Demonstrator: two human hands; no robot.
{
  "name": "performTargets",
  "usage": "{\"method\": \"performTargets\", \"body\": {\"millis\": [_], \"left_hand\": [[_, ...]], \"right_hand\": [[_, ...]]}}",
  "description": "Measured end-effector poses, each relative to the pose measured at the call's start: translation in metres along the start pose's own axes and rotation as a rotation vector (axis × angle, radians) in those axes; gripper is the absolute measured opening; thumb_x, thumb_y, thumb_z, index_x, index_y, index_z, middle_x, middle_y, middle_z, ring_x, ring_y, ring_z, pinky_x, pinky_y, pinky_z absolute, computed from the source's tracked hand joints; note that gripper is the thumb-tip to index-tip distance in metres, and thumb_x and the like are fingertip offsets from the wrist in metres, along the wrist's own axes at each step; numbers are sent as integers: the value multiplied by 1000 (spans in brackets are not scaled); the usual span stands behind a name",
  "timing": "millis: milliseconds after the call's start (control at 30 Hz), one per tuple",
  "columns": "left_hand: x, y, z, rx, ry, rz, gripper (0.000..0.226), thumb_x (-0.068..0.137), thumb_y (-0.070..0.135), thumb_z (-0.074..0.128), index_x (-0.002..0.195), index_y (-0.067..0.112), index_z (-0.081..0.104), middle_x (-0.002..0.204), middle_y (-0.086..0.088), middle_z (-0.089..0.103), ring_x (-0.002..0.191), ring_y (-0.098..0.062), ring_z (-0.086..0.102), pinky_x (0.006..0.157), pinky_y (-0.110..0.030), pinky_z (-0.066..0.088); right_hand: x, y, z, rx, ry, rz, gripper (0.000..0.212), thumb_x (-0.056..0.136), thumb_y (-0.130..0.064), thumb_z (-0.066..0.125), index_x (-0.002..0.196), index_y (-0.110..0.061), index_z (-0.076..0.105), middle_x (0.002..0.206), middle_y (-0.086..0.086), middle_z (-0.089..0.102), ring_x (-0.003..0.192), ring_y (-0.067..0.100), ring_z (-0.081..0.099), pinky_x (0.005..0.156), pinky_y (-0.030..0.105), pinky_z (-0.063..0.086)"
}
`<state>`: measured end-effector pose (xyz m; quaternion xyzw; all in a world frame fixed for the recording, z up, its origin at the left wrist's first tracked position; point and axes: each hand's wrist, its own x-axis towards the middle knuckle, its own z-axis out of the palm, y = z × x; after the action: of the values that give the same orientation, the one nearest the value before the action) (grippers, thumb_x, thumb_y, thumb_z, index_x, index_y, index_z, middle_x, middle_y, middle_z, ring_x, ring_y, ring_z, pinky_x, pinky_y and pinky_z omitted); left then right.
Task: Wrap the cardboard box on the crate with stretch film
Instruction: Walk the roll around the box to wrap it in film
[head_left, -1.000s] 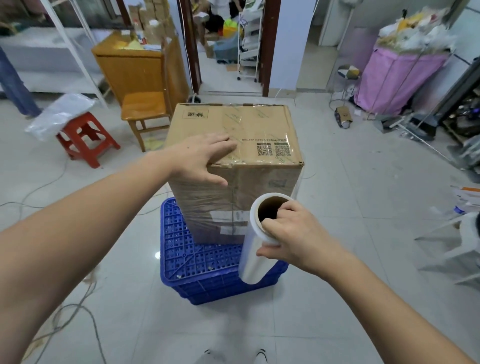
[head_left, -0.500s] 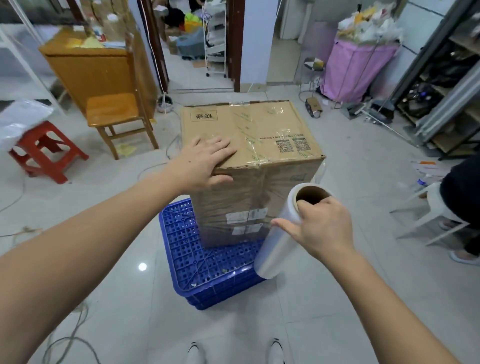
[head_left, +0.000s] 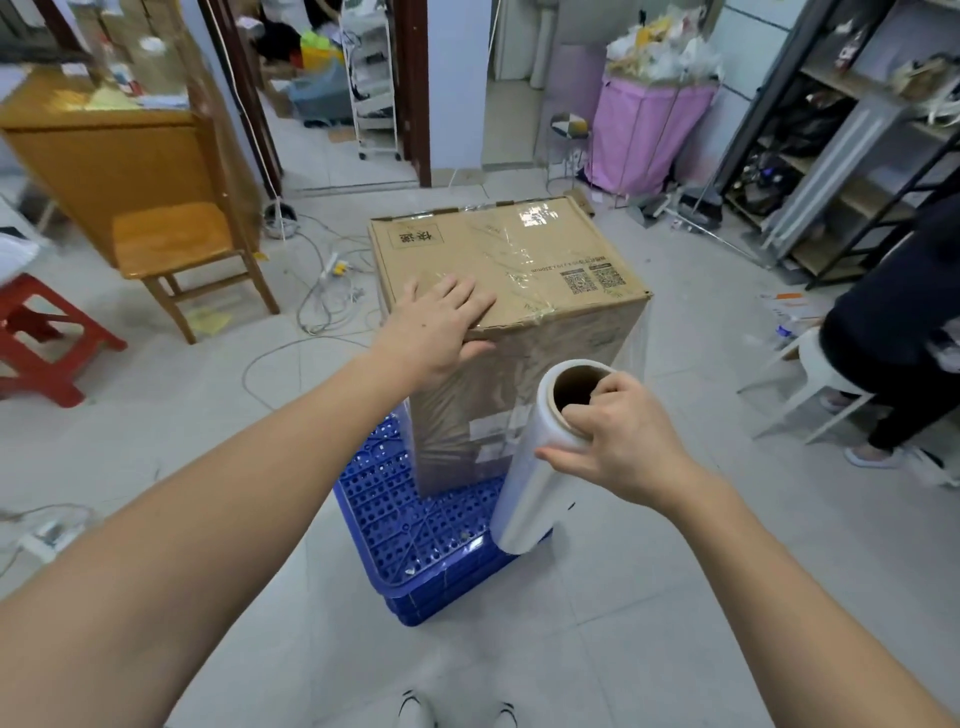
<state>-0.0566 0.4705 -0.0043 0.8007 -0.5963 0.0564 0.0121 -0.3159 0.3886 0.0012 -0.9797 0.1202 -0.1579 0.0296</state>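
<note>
Since the earlier frames the viewpoint has swung leftward around the box, so the near corner now faces the camera, and a seated person in dark clothes (head_left: 893, 332) has come into view at the right. Both hands keep their holds.

One brown cardboard box (head_left: 511, 291) stands upright on one blue perforated plastic crate (head_left: 415, 525), set toward the crate's far side, with clear film already clinging to its sides and top. The left hand (head_left: 441, 325) lies flat on the box's top near the front left corner, fingers straight and spread, thumb hooked over the edge. The right hand (head_left: 618, 441) has its grip clamped on the upper end of one roll of clear stretch film (head_left: 540, 467): fingertips curl into the cardboard core while the thumb presses the outside. A sheet of film runs from the roll to the box's right edge.

The crate sits on the tiled floor (head_left: 649, 597). One wooden chair (head_left: 176, 249) and one red plastic stool (head_left: 47, 338) stand to the left. One pink fabric bin (head_left: 644, 135) at the back is heaped with white bags and paper.
</note>
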Motion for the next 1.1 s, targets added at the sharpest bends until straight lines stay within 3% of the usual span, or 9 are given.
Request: {"method": "performTargets", "body": {"millis": [200, 300, 467, 500, 600, 667, 800, 933, 1100], "left_hand": [[0, 1, 0, 22, -9, -4, 70, 101, 66, 34, 161, 31, 24, 169, -2, 25, 156, -25, 20, 122, -58, 16], [1, 0, 0, 20, -15, -9, 70, 102, 66, 34, 161, 31, 23, 169, -2, 24, 156, -25, 19, 122, -58, 15], [2, 2, -3, 19, -20, -14, 70, 102, 66, 34, 162, 31, 24, 169, -2, 24, 156, -25, 18, 123, -58, 15], [1, 2, -3, 17, -17, -17, 70, 102, 66, 34, 162, 31, 24, 169, -2, 24, 156, -24, 18, 123, -58, 15], [-1, 1, -2, 5, 8, -13, 71, 101, 68, 34, 161, 31, 25, 169, -2, 25, 156, -24, 20, 123, -57, 16], [-1, -1, -1, -8, 11, -13, 71, 100, 68, 35, 161, 31, 25, 169, -1, 25, 156, -24, 20, 123, -58, 15], [1, -4, -3, -68, -3, 9, 76, 98, 68, 42, 161, 29, 26, 169, 0, 25, 156, -23, 20, 124, -57, 11], [-2, -14, -3, -152, -4, 70, 77, 97, 64, 53, 160, 28, 28, 169, -1, 25, 157, -23, 17, 125, -56, 7], [-6, -44, -13, -264, -71, 327, 83, 93, 59, 62, 161, 26, 27, 170, -7, 20, 158, -25, 13, 126, -40, 2]], "right_hand": [[13, -11, 3, -17, -108, -80, 52, 75, -57, 71, 58, -27, 33, 52, -19, 25, 66, 15, 34, 81, 30, 43], [20, -14, 3, -59, -223, -2, 48, 81, -59, 63, 64, -27, 32, 56, -16, 32, 72, 17, 36, 85, 32, 43], [26, -38, -6, -128, -314, 155, 19, 92, -28, 51, 90, -19, 35, 70, -3, 50, 62, 19, 41, 58, 32, 21], [28, -42, -5, -156, -322, 198, 22, 92, -32, 53, 90, -18, 36, 70, -3, 52, 58, 17, 39, 56, 32, 21], [40, -47, 0, -218, -349, 334, 54, 85, -71, 52, 79, -18, 47, 63, -4, 53, 54, 15, 48, 52, 30, 38], [47, -47, 3, -239, -357, 368, 59, 82, -78, 49, 77, -19, 50, 63, -4, 55, 56, 15, 52, 50, 29, 41], [53, -47, 3, -238, -327, 369, 46, 89, -66, 50, 80, -21, 52, 66, -3, 54, 63, 19, 53, 53, 30, 39], [58, -49, -1, -154, -379, 410, 46, 87, -60, 55, 66, -22, 40, 65, -5, 47, 75, 21, 47, 61, 32, 32], [64, -65, 0, -166, -394, 556, 38, 87, -44, 63, 75, -19, 37, 72, -4, 45, 81, 23, 44, 65, 32, 31]]}}
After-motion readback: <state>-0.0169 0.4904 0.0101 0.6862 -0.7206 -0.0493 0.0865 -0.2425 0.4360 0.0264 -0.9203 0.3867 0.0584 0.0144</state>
